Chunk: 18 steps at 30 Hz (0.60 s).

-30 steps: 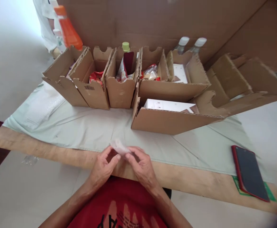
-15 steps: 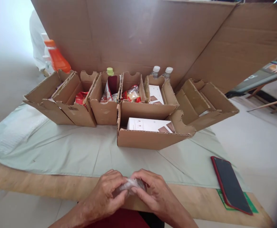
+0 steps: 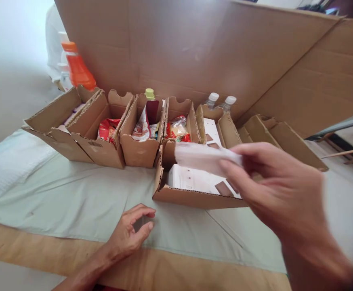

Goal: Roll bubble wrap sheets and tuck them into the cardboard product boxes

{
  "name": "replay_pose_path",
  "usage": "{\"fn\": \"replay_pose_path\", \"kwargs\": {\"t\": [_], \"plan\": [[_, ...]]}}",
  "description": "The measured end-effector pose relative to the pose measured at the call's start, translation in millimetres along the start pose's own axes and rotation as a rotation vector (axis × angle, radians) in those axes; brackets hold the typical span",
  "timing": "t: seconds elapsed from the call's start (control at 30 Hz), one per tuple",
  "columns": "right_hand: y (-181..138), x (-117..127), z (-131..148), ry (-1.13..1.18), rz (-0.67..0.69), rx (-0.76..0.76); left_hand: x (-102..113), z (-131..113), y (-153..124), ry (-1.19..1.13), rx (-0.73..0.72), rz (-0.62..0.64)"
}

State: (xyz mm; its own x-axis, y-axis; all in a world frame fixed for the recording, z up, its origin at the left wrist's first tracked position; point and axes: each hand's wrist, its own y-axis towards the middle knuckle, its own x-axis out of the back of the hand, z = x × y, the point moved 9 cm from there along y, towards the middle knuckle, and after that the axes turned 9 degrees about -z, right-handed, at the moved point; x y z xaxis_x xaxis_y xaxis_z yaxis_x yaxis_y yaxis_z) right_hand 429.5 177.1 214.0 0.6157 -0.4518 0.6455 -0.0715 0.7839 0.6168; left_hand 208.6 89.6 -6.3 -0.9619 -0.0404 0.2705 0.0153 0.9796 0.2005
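My right hand (image 3: 273, 182) pinches one end of a whitish plastic packet (image 3: 200, 157), which is smeared by motion and points left. The packet hangs above the front cardboard bin (image 3: 194, 198), where a white box (image 3: 188, 178) with brown squares printed on it lies. Part of that bin and box is hidden behind the packet and my fingers. My left hand (image 3: 132, 230) is over the pale green cloth, left of the front bin. Its thumb and fingers are apart in a curve, with nothing held between them.
Behind stands a row of cardboard bins (image 3: 140, 151) with red snack packs (image 3: 108, 129) and another white box (image 3: 212, 131). An orange bottle (image 3: 79, 68) and two white-capped bottles (image 3: 221, 101) rise behind them, before a tall cardboard panel (image 3: 179, 48). Bubble wrap (image 3: 15, 165) lies at left.
Both hands were together at the table's front edge around crumpled clear plastic. My right hand has moved up and right with the packet; my left has let go. The view has shifted.
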Motion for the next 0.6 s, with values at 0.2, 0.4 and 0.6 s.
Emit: {"fn": "replay_pose_path", "kwargs": {"t": [0.2,0.4,0.6], "plan": [[18.0,-95.6,31.7,-0.005,0.399,0.001,1.8,12.1,2.7,0.003,0.028,-0.031],[1.4,-124.5,23.4,-0.062,0.774,-0.047,1.3,15.7,1.3,0.012,0.059,-0.015],[0.2,-143.1,28.7,-0.257,0.784,0.022,-2.8,16.5,-2.3,0.0,0.072,0.0]]}}
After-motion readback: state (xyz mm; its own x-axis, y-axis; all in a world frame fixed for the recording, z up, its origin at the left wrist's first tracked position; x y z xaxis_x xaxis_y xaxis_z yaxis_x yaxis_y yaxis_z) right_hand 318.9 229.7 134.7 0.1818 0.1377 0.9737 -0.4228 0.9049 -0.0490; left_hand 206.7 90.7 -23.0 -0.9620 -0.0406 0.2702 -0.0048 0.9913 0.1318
